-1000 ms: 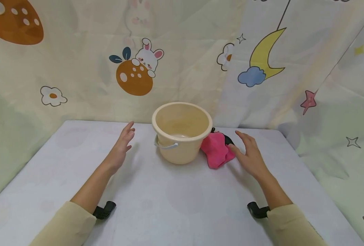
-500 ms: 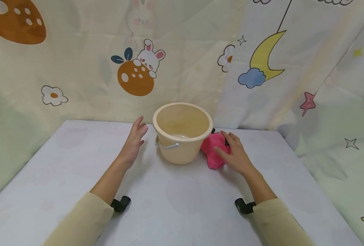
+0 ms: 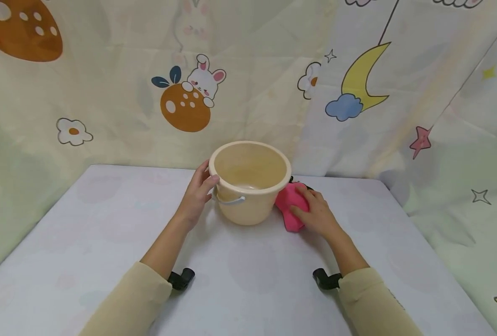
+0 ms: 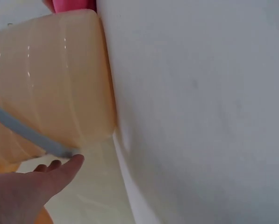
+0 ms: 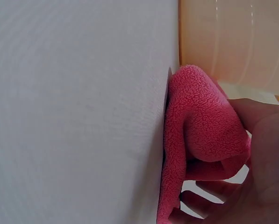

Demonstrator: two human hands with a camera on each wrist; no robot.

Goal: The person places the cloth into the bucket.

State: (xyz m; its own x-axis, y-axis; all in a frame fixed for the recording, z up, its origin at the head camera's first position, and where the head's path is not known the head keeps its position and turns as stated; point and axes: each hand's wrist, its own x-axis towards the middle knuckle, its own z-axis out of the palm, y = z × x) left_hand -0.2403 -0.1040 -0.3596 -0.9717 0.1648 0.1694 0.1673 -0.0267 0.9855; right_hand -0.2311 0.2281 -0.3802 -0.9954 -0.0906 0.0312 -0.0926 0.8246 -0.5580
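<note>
A cream plastic bucket (image 3: 248,210) stands upright on the table, its grey handle (image 3: 231,200) hanging down the near left side. My left hand (image 3: 195,193) is at the bucket's left side, thumb by the rim and the other fingers loosely extended near the handle's end. Firm contact there cannot be told. To the right of the bucket lies a pink fleecy cloth (image 3: 290,203) with a dark part at its back. My right hand (image 3: 317,214) holds this cloth (image 5: 204,116) bunched between the thumb and fingers; some fingertips are hidden behind it.
The white table (image 3: 248,289) reaches back to a hanging curtain (image 3: 118,84) printed with cartoons. The cloth lies close against the bucket's right side. A black device (image 3: 182,279) sits at the left wrist and another black device (image 3: 327,279) at the right.
Both hands have moved inward. The left has come up to the bucket's rim; the right has reached the pink cloth and gathered it. The bucket stays in place.
</note>
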